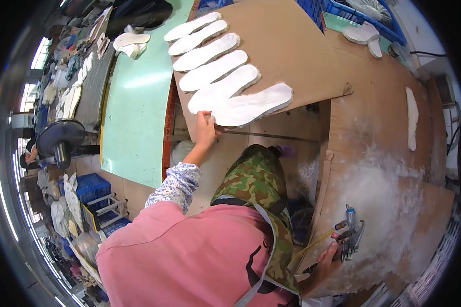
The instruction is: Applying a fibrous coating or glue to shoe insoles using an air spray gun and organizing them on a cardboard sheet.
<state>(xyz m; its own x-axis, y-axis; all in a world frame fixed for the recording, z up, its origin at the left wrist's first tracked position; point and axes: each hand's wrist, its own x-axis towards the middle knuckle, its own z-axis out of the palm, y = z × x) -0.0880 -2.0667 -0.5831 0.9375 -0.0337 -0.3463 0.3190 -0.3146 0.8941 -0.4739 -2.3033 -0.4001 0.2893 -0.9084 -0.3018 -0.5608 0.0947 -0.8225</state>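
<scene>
My left hand [206,131] pinches one end of a white fleecy insole [253,106], which sits askew at the front edge of a brown cardboard sheet [297,46]. Beyond it, several more white insoles [213,70] lie in a slanted row along the sheet's left side. At the lower right, my right hand [327,261] is wrapped round a metal spray gun [350,233] with a yellowish hose attached. The gun is over a cardboard surface coated in white fluff [379,204]. Part of the right hand's fingers is hidden by the gun.
A green tabletop [138,107] with a red edge stands to the left, with a pale insole [131,39] on it. More insole pieces [362,34] lie near a blue crate [376,15]. A white strip [412,118] rests at right. A black round fixture [61,137] stands far left.
</scene>
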